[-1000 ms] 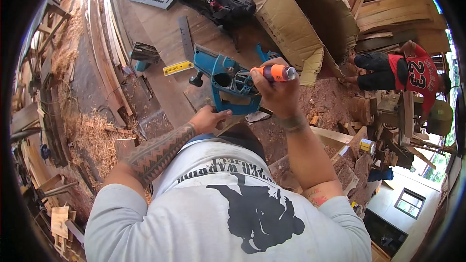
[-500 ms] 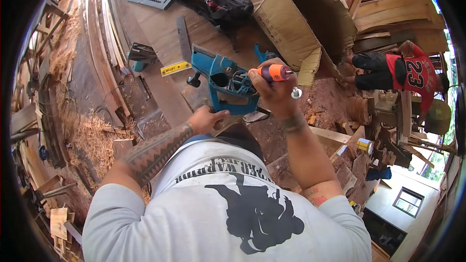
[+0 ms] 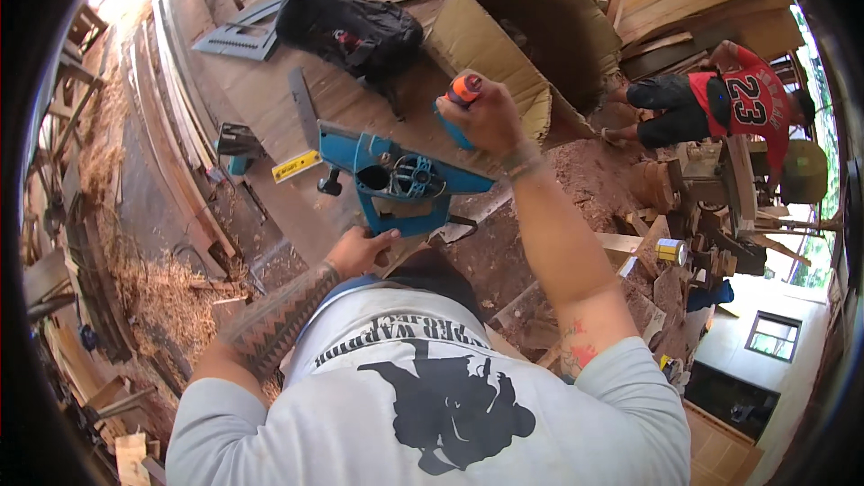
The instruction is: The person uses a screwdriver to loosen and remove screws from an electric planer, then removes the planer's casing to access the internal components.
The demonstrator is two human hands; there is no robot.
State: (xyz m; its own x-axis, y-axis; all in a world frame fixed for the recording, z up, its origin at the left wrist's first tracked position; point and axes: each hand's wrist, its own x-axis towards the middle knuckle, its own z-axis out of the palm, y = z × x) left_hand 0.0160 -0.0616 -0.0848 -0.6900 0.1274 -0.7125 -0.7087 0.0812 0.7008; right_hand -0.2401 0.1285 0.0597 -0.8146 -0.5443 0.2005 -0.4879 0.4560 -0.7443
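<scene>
A blue electric planer [image 3: 382,182] lies on its side on the wooden bench, its round housing facing up. At its near edge is my left hand [image 3: 358,250], the thumb stretched out against the handle side and apart from the loosely bent fingers. My right hand [image 3: 493,117] is closed around an orange and dark screwdriver [image 3: 464,90], whose shank I cannot see. Beneath that hand lies a separate blue piece [image 3: 453,129], partly hidden; whether the fingers also grip it I cannot tell. A yellow level or rule [image 3: 296,166] sticks out left of the planer.
A black bag [image 3: 346,29], a grey triangular square [image 3: 241,36] and a dark flat bar [image 3: 303,106] lie on the bench [image 3: 261,108]. An open cardboard box [image 3: 490,45] stands far right of them. A person [image 3: 720,106] bends among timber at the right. Wood shavings [image 3: 148,292] cover the floor at left.
My right hand has moved away from the planer with the screwdriver, over to the blue piece near the box. The left hand stays beside the planer. The whole view has shifted.
</scene>
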